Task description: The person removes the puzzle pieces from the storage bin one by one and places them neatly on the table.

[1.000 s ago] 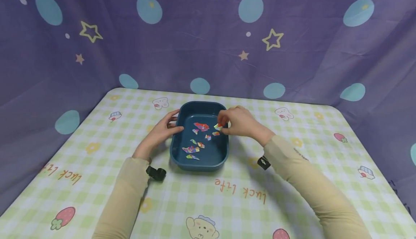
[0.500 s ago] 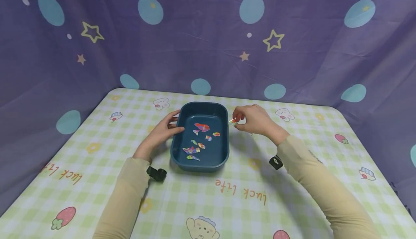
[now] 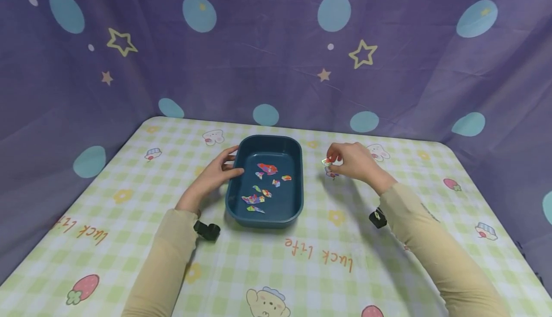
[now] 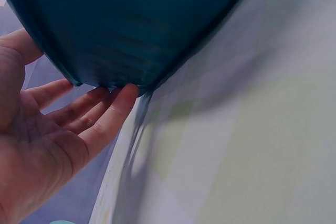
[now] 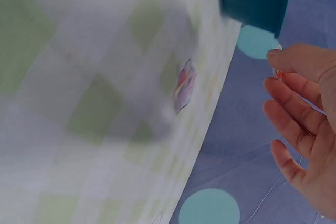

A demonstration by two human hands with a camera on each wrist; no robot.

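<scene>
A dark teal plastic tray (image 3: pixel 278 207) with tall sides stands in the middle of the table. Several small shiny multicoloured sticker-like pieces (image 3: pixel 268 168) lie scattered on its floor. My left hand (image 3: pixel 215 172) grips the tray's left side, thumb over the rim and fingertips against the outer wall, as the left wrist view shows. Right of the tray, my right hand (image 3: pixel 354 162) pinches one small shiny piece (image 3: pixel 326 162) between thumb and index finger, above the tablecloth. In the right wrist view most of that piece is hidden behind the thumb, and the other fingers are loosely bent.
A green-and-white checked tablecloth (image 3: pixel 241 264) with printed cartoon figures and lettering covers the table. Behind it hangs a purple curtain (image 3: pixel 276 82) with stars and blue ovals. Black straps (image 3: pixel 208 231) sit at both wrists.
My right hand has lifted the small shiny piece out of the tray's right side and carried it rightward over the tablecloth. The left hand and the tray stay put.
</scene>
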